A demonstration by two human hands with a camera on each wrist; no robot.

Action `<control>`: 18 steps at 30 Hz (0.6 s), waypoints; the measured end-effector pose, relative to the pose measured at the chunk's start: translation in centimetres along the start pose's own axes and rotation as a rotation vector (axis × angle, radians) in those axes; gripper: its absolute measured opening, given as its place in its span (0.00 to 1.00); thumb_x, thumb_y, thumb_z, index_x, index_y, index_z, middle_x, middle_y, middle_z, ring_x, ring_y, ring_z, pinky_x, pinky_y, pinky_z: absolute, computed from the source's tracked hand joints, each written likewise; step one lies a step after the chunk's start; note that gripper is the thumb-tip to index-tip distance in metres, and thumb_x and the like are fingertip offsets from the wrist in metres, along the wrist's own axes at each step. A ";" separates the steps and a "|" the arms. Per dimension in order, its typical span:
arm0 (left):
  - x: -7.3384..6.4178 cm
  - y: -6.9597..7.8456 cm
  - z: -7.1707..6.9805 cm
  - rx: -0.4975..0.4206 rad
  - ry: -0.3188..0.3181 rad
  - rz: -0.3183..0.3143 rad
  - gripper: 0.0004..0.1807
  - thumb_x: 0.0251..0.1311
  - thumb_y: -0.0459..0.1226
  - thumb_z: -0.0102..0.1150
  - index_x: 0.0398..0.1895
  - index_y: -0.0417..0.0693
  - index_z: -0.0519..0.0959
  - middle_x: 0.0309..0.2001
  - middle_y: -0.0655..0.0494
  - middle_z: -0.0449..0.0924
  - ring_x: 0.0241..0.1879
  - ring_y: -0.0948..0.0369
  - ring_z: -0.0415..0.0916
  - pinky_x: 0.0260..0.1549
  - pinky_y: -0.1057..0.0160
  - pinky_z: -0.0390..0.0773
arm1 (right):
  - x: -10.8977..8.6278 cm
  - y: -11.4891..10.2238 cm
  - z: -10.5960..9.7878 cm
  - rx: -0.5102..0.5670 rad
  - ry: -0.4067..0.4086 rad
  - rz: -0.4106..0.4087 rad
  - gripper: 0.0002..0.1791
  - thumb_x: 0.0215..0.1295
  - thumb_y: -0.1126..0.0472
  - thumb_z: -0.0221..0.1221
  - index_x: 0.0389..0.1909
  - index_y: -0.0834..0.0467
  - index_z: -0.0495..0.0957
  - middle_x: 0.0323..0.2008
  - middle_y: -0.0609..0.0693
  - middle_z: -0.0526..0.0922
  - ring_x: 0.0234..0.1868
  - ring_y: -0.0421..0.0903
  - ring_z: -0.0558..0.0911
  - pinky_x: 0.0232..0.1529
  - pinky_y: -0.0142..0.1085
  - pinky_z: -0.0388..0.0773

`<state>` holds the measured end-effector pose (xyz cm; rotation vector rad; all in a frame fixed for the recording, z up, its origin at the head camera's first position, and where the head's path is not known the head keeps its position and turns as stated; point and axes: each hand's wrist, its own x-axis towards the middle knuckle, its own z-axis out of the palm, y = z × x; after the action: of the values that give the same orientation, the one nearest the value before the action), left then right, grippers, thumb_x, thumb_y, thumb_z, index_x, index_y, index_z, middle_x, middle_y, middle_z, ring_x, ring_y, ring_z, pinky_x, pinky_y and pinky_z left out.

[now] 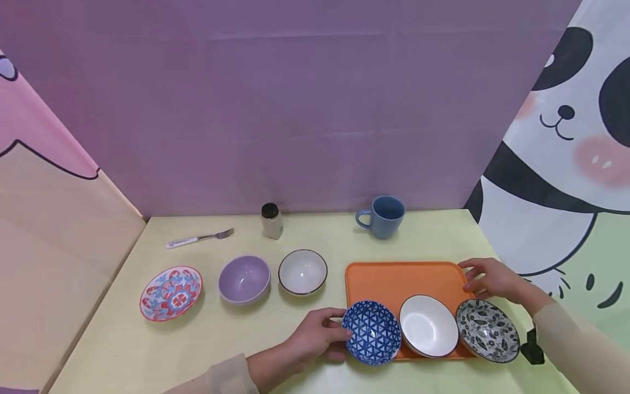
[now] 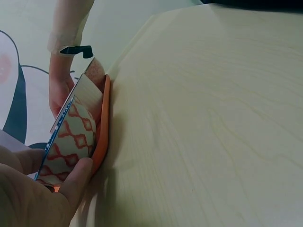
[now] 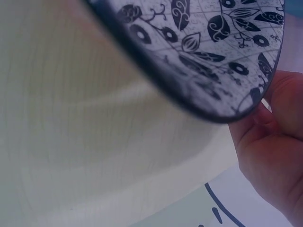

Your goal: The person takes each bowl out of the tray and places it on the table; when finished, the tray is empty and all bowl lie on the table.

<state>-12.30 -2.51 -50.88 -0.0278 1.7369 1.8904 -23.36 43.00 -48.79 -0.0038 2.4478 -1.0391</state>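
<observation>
My left hand pinches the left rim of a blue-and-white patterned bowl, with the thumb over its edge. In the left wrist view that bowl shows a cream outside with a red pattern, tilted against the tray's rim. At the right edge of an orange tray, my right hand curls its fingers at the edge. A white dark-rimmed bowl sits mid-tray, and a black-and-white leaf-patterned bowl overhangs the near right corner. This leaf bowl partly hides my right fingers in the right wrist view.
Left of the tray stand a white bowl, a purple bowl and a red-and-blue patterned dish. Farther back are a fork, a black-lidded jar and a blue mug, near the purple backdrop.
</observation>
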 end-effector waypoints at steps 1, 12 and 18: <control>0.0 0.0 0.0 -0.005 0.004 -0.003 0.30 0.61 0.27 0.67 0.67 0.37 0.74 0.43 0.44 0.82 0.38 0.52 0.87 0.35 0.47 0.90 | 0.0 0.1 0.0 0.007 -0.003 -0.002 0.34 0.66 0.68 0.65 0.70 0.71 0.65 0.49 0.63 0.79 0.40 0.51 0.85 0.42 0.47 0.90; 0.2 -0.2 0.0 -0.018 0.026 -0.036 0.29 0.61 0.26 0.65 0.68 0.38 0.74 0.42 0.44 0.80 0.36 0.54 0.87 0.34 0.51 0.90 | -0.1 0.3 -0.1 0.052 -0.012 0.025 0.32 0.68 0.67 0.63 0.69 0.74 0.65 0.50 0.64 0.80 0.42 0.51 0.86 0.43 0.47 0.90; 0.3 -0.1 0.0 -0.013 0.027 -0.030 0.30 0.60 0.26 0.64 0.68 0.39 0.75 0.42 0.45 0.81 0.33 0.56 0.86 0.32 0.52 0.90 | -0.2 0.4 -0.4 0.066 -0.010 0.040 0.31 0.70 0.67 0.61 0.69 0.74 0.65 0.50 0.62 0.81 0.43 0.51 0.86 0.44 0.47 0.89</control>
<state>-12.53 -2.39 -51.15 -0.0851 1.7325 1.8880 -23.23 43.59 -48.73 0.0609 2.3939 -1.0995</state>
